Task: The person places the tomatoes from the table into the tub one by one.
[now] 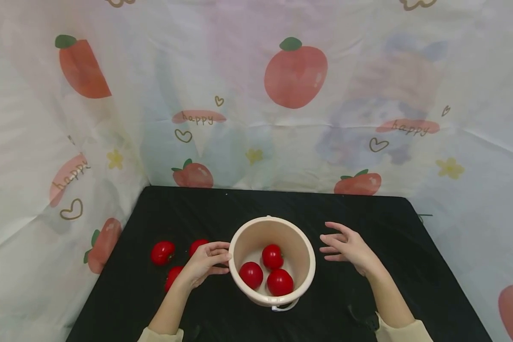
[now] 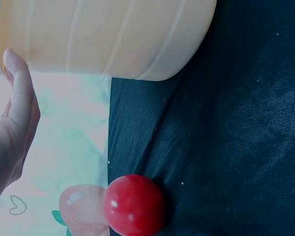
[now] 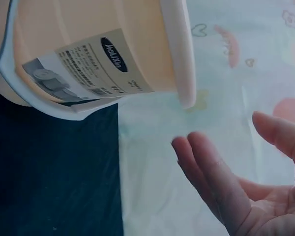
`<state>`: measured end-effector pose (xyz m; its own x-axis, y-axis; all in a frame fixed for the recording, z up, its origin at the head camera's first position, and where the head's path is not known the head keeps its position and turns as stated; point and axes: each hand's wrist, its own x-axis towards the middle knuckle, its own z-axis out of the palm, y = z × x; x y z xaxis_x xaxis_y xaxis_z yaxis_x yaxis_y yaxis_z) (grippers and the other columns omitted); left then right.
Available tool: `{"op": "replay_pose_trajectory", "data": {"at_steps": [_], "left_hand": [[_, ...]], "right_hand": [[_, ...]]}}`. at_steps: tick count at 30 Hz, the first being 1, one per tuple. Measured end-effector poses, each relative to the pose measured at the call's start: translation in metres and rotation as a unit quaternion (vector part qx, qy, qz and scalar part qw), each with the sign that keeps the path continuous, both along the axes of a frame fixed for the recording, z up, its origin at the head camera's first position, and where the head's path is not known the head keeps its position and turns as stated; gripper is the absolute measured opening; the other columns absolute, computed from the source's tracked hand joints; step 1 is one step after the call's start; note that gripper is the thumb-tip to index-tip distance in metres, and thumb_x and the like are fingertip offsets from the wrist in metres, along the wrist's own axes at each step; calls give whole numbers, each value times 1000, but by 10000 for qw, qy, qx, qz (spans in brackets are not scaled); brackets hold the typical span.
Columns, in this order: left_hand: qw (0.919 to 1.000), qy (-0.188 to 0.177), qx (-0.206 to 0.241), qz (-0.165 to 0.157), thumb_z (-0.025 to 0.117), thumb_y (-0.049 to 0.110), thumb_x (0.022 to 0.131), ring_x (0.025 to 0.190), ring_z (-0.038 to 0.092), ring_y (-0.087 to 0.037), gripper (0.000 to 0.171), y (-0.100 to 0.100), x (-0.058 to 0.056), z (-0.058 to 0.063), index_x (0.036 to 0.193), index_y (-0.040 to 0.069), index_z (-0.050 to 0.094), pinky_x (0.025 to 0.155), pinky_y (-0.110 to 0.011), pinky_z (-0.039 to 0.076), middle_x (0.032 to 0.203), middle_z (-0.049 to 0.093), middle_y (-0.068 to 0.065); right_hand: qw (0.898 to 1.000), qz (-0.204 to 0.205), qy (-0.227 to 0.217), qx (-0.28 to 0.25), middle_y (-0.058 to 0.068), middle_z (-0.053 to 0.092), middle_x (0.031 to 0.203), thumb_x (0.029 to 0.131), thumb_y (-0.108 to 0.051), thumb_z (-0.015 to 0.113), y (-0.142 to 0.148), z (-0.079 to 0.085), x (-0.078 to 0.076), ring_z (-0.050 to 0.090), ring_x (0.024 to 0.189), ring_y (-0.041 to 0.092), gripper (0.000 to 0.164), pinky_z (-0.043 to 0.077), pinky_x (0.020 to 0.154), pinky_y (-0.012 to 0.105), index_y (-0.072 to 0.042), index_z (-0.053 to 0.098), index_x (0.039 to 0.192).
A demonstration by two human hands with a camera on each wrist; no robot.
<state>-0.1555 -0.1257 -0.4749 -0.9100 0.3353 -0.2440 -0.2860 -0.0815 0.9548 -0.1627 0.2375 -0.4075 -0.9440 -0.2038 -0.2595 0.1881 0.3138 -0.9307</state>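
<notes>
A cream plastic bucket (image 1: 304,266) stands on the black cloth in front of me, with three red tomatoes (image 1: 280,282) on its floor. My left hand (image 1: 207,261) holds the left side of its rim; in the left wrist view, fingertips (image 2: 12,61) sit right at the lip. Close by that hand, several more tomatoes lie on the cloth, among them one at the far left (image 1: 163,252) and one at the wrist (image 1: 173,276). To the right of the bucket, my right hand (image 1: 346,247) hovers apart from it, fingers spread loosely with nothing in them.
Black cloth (image 1: 325,308) covers the table. A printed curtain (image 1: 248,142) with fruit pictures rises behind it and at its left side. The bucket's handle (image 1: 285,306) hangs at the near side, and its wall carries a paper label (image 3: 96,64).
</notes>
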Motion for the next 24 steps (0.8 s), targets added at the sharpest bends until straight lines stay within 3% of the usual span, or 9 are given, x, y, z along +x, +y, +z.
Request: {"op": "replay_pose_trajectory", "data": {"at_steps": [7, 17, 24], "left_hand": [[10000, -10, -13, 42, 65, 12, 85, 76, 63, -16, 46, 0, 0, 0, 123, -8, 48, 72, -37, 54, 101, 64, -17], [10000, -17, 35, 25, 65, 10, 84, 75, 62, -16, 46, 0, -1, -2, 122, -9, 48, 71, -37, 55, 96, 65, -12], [9999, 80, -127, 28, 63, 10, 86, 75, 62, -17, 44, 1, 1, 0, 123, -8, 48, 72, -40, 54, 98, 65, -15]], "right_hand": [[9978, 30, -565, -357, 22, 61, 110, 89, -29, 59, 2, -11, 5, 64, 94, 30, 63, 54, 73, 40, 5, 33, 136], [9981, 113, -562, -241, 14, 65, 100, 88, -27, 61, -7, -23, 7, 67, 79, 23, 57, 55, 68, 38, 11, 43, 127], [9991, -81, -427, 8, 15, 66, 97, 85, -25, 65, -17, -29, 7, 66, 69, 20, 52, 56, 61, 34, 10, 51, 121]]}}
